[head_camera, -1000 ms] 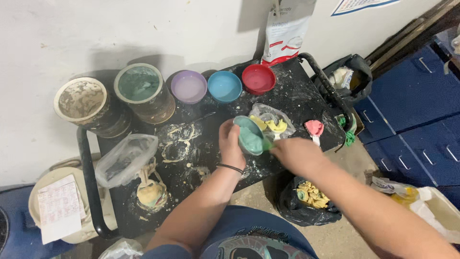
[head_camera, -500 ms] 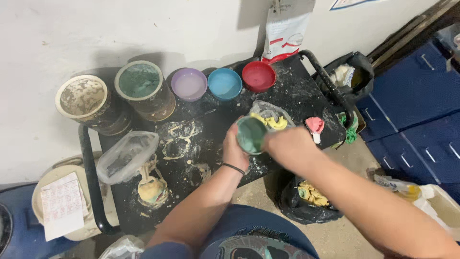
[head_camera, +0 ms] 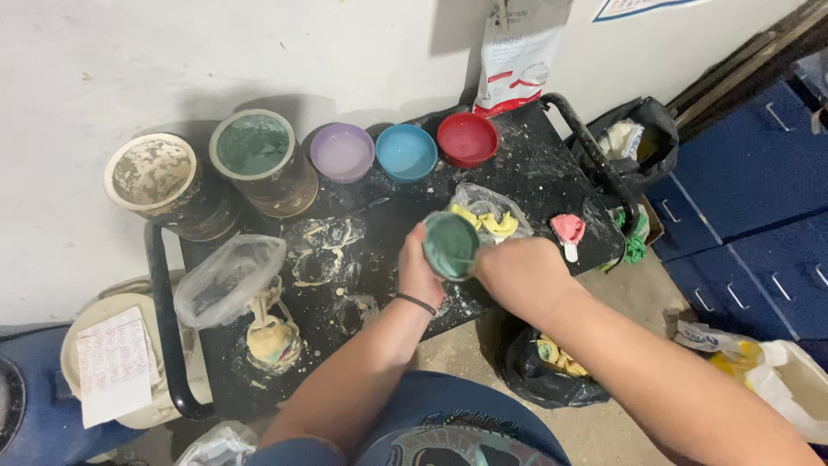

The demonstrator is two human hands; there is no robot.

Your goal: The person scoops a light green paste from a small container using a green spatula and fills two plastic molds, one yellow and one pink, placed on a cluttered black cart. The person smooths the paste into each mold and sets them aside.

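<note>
Green mixing bowl (head_camera: 451, 245) gripped by left hand (head_camera: 419, 269) fingers; right hand (head_camera: 523, 274) fingers closed, contents unclear.

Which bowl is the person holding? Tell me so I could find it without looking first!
Find the black cart against the white wall, splashed with dried paste. Near its front edge, both hands meet: the left hand and the right hand grip a small green bowl tipped toward the camera. The purple bowl, blue bowl and red bowl sit flat in a row by the wall; this one is lifted.

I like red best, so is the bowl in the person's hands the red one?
No, the hands hold a green bowl, while the red bowl sits by the wall.
</note>
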